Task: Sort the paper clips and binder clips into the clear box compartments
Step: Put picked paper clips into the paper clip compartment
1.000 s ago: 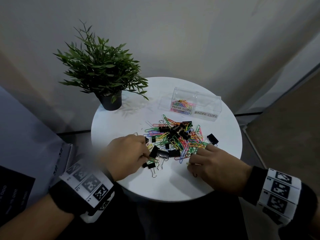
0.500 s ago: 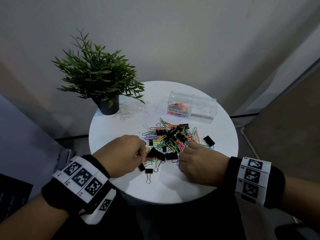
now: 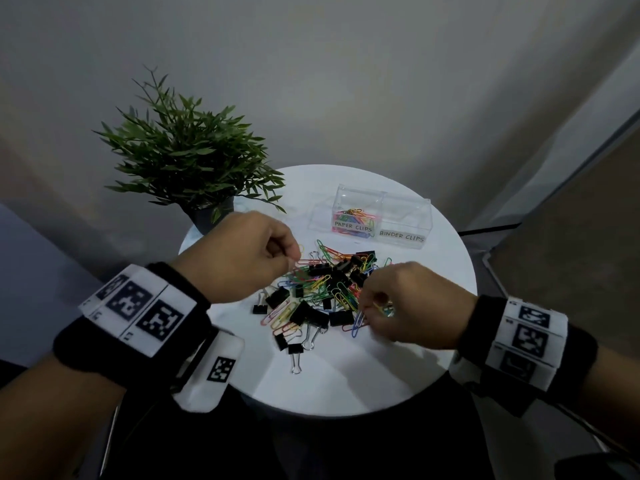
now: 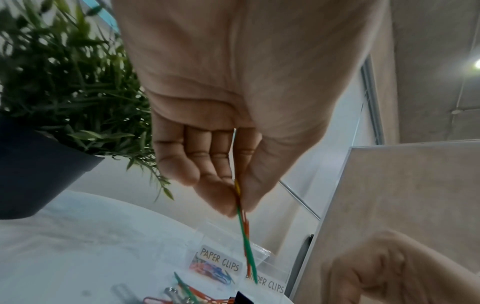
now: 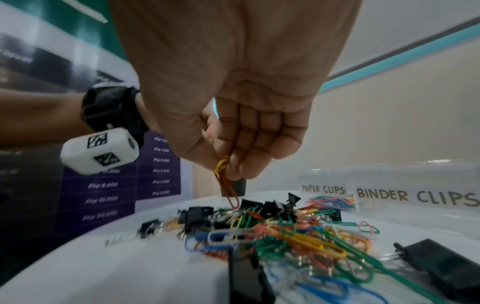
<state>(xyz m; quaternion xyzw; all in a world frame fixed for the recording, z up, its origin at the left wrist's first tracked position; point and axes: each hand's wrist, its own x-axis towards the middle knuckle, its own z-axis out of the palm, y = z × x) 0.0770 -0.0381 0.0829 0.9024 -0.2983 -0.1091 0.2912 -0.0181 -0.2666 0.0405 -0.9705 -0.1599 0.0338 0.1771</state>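
A mixed pile of coloured paper clips [image 3: 322, 284] and black binder clips [image 3: 310, 315] lies mid-table. My left hand [image 3: 249, 254] is raised over the pile's left side and pinches green and orange paper clips [image 4: 245, 234] between thumb and fingers. My right hand [image 3: 412, 303] hovers at the pile's right edge, pinching yellow and red paper clips [image 5: 224, 181]. The clear box [image 3: 372, 216] stands behind the pile; its left compartment, labelled PAPER CLIPS, holds several coloured clips [image 3: 353, 220]. The right one, labelled BINDER CLIPS [image 3: 401, 235], looks empty.
A potted green plant [image 3: 194, 164] in a dark pot stands at the table's back left, close behind my left hand. The round white table [image 3: 346, 382] has bare surface at its front edge. A wall rises behind it.
Both hands have lifted off the table with paper clips pinched in them. The left hand rose and moved toward the back; the right rose at the pile's right edge.
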